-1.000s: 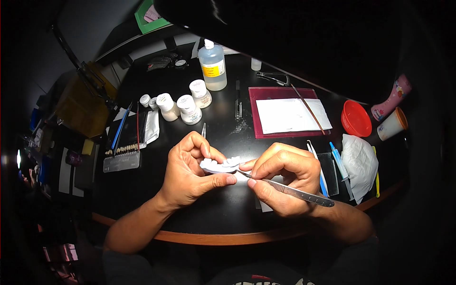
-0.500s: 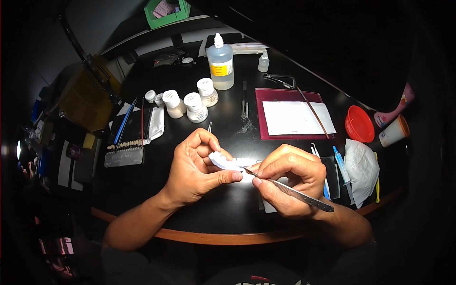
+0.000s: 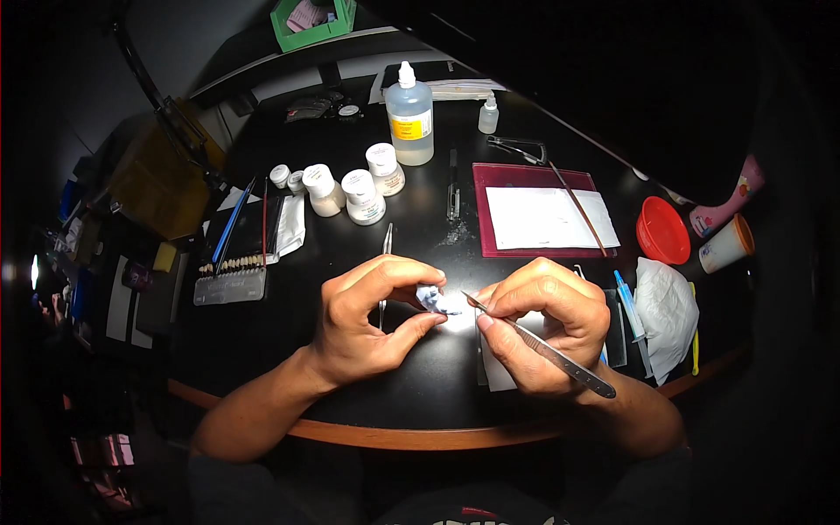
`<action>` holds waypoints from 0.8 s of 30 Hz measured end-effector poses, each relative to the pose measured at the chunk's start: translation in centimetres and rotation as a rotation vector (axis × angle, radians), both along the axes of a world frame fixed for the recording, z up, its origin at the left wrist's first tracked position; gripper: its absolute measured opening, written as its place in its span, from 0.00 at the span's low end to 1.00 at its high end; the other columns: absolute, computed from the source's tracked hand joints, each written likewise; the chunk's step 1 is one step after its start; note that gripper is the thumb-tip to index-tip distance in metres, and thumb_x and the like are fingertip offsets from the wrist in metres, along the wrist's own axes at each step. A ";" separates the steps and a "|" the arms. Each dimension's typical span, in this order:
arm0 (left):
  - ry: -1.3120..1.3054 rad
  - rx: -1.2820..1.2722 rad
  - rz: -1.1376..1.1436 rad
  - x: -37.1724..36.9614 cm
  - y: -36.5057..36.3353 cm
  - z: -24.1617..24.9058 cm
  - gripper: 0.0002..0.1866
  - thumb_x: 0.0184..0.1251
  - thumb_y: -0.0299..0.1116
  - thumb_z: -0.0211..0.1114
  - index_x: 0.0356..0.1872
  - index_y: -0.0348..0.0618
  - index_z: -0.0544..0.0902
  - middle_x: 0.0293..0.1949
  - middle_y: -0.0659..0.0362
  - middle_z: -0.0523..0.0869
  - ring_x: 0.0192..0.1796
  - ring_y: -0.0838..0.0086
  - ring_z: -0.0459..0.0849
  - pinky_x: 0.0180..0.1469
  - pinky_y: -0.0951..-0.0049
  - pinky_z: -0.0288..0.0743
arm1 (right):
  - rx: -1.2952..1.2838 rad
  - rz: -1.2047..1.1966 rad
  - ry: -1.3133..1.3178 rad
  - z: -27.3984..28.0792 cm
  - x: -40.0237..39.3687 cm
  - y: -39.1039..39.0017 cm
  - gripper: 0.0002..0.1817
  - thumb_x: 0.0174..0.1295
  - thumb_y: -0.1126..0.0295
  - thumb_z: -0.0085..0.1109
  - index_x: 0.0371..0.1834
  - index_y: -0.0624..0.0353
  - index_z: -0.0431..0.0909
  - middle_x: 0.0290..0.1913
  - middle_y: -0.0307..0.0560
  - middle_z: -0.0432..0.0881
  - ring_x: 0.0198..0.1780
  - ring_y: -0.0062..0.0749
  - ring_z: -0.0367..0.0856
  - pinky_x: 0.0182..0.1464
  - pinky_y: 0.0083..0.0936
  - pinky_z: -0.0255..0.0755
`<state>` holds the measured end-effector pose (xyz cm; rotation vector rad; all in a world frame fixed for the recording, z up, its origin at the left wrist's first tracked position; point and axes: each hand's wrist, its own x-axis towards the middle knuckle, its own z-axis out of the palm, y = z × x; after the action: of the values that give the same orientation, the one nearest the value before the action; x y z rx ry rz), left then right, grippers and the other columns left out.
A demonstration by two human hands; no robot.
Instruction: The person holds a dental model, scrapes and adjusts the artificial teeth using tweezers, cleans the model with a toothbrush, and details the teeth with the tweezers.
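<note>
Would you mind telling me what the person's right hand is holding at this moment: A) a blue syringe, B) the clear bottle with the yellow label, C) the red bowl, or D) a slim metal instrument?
D: the right hand grips a slim metal instrument, its tip toward the white dental model pinched in the left hand.

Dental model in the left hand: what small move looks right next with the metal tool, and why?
Probably ease the metal tool tip a little further left onto the dental model. The left hand pinches the model between thumb and fingers, and the right hand holds the tool pen-style with its tip just beside the model's right edge.
</note>
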<state>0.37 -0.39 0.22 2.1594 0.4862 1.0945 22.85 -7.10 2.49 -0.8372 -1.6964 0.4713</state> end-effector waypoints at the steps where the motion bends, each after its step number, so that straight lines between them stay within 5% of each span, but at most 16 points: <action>1: 0.023 0.001 -0.013 0.1 -0.1 0.3 0.27 0.54 0.15 0.79 0.57 0.32 0.81 0.49 0.48 0.86 0.52 0.69 0.90 0.55 0.72 0.89 | -0.005 -0.016 -0.004 0.1 0.1 0.0 0.08 0.51 0.87 0.69 0.33 0.66 0.84 0.32 0.52 0.86 0.33 0.30 0.88 0.36 0.21 0.81; 4: 0.071 -0.193 -0.053 -0.1 -0.1 0.6 0.31 0.58 0.15 0.76 0.65 0.32 0.78 0.51 0.48 0.86 0.50 0.73 0.89 0.53 0.75 0.86 | -0.021 -0.092 0.027 0.0 0.7 0.6 0.05 0.54 0.81 0.69 0.33 0.66 0.84 0.33 0.50 0.86 0.32 0.27 0.87 0.30 0.18 0.79; 7: -0.111 -0.677 -0.100 -0.2 -0.1 0.8 0.34 0.62 0.15 0.71 0.71 0.32 0.71 0.54 0.49 0.84 0.50 0.77 0.86 0.55 0.76 0.83 | -0.162 -0.137 0.097 0.5 1.5 0.9 0.03 0.62 0.77 0.65 0.34 0.66 0.83 0.32 0.48 0.83 0.32 0.28 0.83 0.31 0.21 0.74; 14: -0.226 -1.081 -0.116 -0.4 0.3 1.9 0.33 0.60 0.23 0.63 0.70 0.31 0.73 0.55 0.50 0.84 0.44 0.80 0.81 0.46 0.80 0.75 | -0.063 -0.198 -0.092 -0.7 2.5 2.4 0.17 0.77 0.66 0.46 0.35 0.67 0.79 0.31 0.54 0.77 0.34 0.43 0.77 0.40 0.36 0.72; 16: -0.228 -1.088 -0.109 -0.6 0.6 1.7 0.32 0.62 0.23 0.60 0.71 0.30 0.71 0.53 0.50 0.84 0.40 0.80 0.82 0.46 0.79 0.78 | -0.118 -0.212 -0.124 -0.7 2.5 2.2 0.17 0.76 0.65 0.46 0.37 0.67 0.80 0.33 0.54 0.77 0.36 0.44 0.78 0.41 0.36 0.73; 17: -0.218 -1.060 -0.075 -0.6 0.7 1.8 0.31 0.62 0.24 0.59 0.70 0.30 0.71 0.52 0.51 0.84 0.40 0.80 0.81 0.45 0.79 0.77 | -0.092 -0.232 -0.189 -0.8 2.9 2.4 0.17 0.74 0.66 0.46 0.42 0.67 0.82 0.42 0.53 0.79 0.39 0.34 0.78 0.44 0.32 0.73; 21: -0.159 -0.935 0.004 -0.8 1.0 1.5 0.32 0.59 0.24 0.61 0.69 0.33 0.73 0.52 0.55 0.84 0.42 0.80 0.81 0.46 0.81 0.74 | 0.014 -0.338 -0.146 -1.2 3.7 3.1 0.12 0.59 0.79 0.50 0.42 0.66 0.83 0.42 0.51 0.80 0.39 0.35 0.79 0.43 0.30 0.75; 24: -0.161 -0.673 0.072 -0.7 1.7 0.1 0.32 0.57 0.20 0.65 0.68 0.35 0.75 0.51 0.56 0.84 0.42 0.79 0.82 0.46 0.78 0.75 | 0.087 -0.416 -0.055 0.1 4.3 3.1 0.14 0.58 0.85 0.46 0.40 0.67 0.83 0.41 0.54 0.81 0.40 0.40 0.82 0.43 0.33 0.77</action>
<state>-0.36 1.31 0.32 1.4663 0.7372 0.9548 27.14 -4.01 2.58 -1.1132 -1.5256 0.0905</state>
